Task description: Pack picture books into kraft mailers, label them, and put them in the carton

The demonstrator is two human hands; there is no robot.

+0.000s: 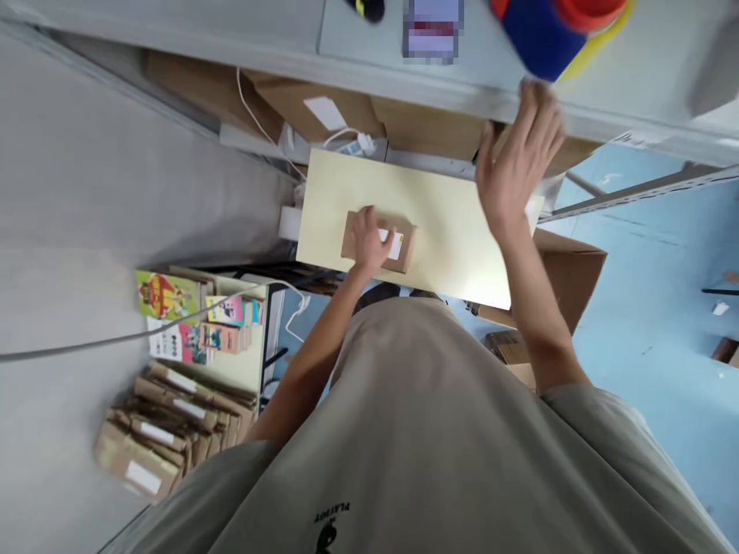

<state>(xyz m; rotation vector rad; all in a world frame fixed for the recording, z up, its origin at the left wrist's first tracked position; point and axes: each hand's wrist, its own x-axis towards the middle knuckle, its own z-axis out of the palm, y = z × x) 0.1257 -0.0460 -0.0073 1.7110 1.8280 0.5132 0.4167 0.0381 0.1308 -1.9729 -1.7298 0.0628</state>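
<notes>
A small brown cardboard box (408, 238) with a white label (396, 248) lies on the pale yellow tabletop (456, 223). My left hand (369, 240) holds this box from above, its fingers reaching to the far edge and the thumb set apart beside the label. Raised to the right, my right hand (516, 161) is open and slightly blurred, its fingers stretched toward the grey shelf edge (462, 100). Just past those fingertips, a blue, red and yellow object (540, 38) stands on the shelf; its kind I cannot tell.
Larger cartons (427, 127) stand beneath the shelf, near a white power strip (355, 146). At left are books (173, 296) and a stack of cardboard parcels (167, 431). A grey cable (144, 332) crosses there. An open carton (569, 277) sits right of the table.
</notes>
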